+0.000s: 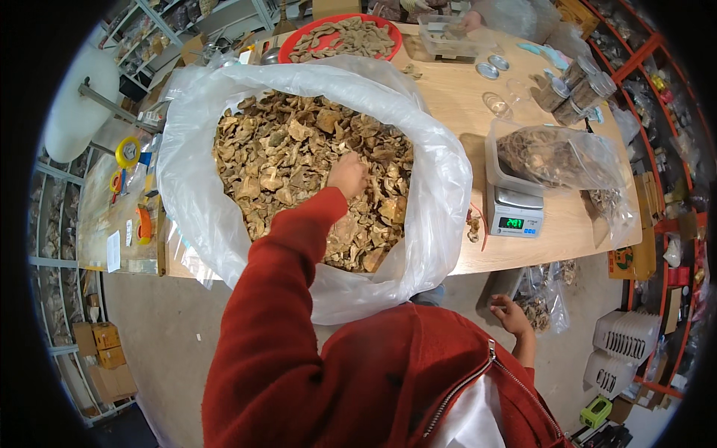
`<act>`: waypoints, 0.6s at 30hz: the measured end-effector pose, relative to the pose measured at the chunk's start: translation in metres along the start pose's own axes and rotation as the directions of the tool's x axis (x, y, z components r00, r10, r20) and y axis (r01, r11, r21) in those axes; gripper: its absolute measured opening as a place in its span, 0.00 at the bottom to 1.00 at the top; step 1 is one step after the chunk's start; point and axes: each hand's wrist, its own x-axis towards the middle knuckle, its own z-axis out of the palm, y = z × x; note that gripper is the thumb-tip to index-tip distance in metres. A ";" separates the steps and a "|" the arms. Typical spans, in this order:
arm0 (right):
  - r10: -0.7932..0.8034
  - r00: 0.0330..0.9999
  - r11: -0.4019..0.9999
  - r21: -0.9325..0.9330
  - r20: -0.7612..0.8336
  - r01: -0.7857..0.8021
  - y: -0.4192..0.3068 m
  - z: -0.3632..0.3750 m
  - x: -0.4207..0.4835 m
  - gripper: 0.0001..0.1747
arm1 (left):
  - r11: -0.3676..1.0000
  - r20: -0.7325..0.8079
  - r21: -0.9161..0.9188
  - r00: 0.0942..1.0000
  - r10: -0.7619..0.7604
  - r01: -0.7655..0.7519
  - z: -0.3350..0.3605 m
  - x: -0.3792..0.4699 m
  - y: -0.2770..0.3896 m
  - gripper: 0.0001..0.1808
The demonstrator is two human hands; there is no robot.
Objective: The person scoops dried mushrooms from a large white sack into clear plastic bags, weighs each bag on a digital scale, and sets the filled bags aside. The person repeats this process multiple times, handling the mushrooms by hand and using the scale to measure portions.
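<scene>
My left hand point(348, 175), in a red sleeve, reaches among dried brown pieces point(291, 162), which look like dried mushrooms, inside a large plastic bag point(442, 168) with its mouth spread wide. The fingertips are partly hidden, so whether they grip a piece cannot be told. Low at the right, beside my body and off the table, my right hand point(510, 315) has loosely bent, parted fingers and nothing in them. Right of the bag, a digital scale point(514, 213) with a lit display stands under a clear plastic tub point(498, 168) holding a bag of dried roots or similar material point(538, 151).
A red tray point(284, 45) of dried pieces and a clear box point(440, 42), with another person's hand point(472, 21) at it, lie at the back. Jars point(574, 101) and metal lids point(487, 70) stand rightward. Tape rolls point(127, 152) are left; shelves flank both sides.
</scene>
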 end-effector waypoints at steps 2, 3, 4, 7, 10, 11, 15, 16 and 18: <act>0.015 1.000 0.999 -0.035 -0.015 -0.016 0.001 0.002 -0.004 0.23 | 0.986 -0.061 -0.128 0.993 0.104 -0.111 -0.001 -0.001 -0.024 0.10; 0.036 0.999 0.999 -0.040 -0.017 -0.037 -0.001 0.004 -0.006 0.23 | 0.972 -0.038 -0.197 0.991 0.125 -0.130 -0.004 -0.005 -0.036 0.10; 0.057 0.998 0.997 -0.045 -0.019 -0.057 -0.002 0.007 -0.007 0.23 | 0.953 -0.017 -0.265 0.989 0.146 -0.146 -0.007 -0.007 -0.046 0.09; 0.027 0.999 1.000 0.012 0.016 -0.028 0.005 0.013 -0.003 0.24 | 0.931 0.047 -0.353 0.992 0.118 -0.094 -0.018 -0.005 -0.051 0.08; 0.023 0.999 1.000 -0.016 0.028 -0.022 0.000 0.015 0.002 0.24 | 0.869 -0.094 -0.479 0.992 0.088 -0.123 -0.017 0.005 -0.044 0.07; 0.018 0.999 1.000 -0.023 0.029 -0.017 -0.003 0.014 0.004 0.23 | 0.881 -0.016 -0.473 1.000 0.016 -0.022 -0.015 0.010 -0.042 0.07; 0.021 0.999 1.000 -0.016 0.032 -0.020 -0.009 0.007 0.007 0.23 | 0.943 0.129 -0.295 0.984 -0.120 0.154 -0.003 0.022 -0.024 0.11; 0.024 0.999 1.000 -0.002 0.028 -0.024 -0.010 0.004 0.007 0.23 | 0.955 0.123 -0.237 0.981 -0.152 0.177 0.001 0.023 -0.020 0.12; 0.044 0.999 0.999 0.002 0.017 -0.044 -0.017 0.000 0.001 0.23 | 0.950 0.040 -0.222 0.976 -0.215 0.218 0.008 0.022 -0.013 0.15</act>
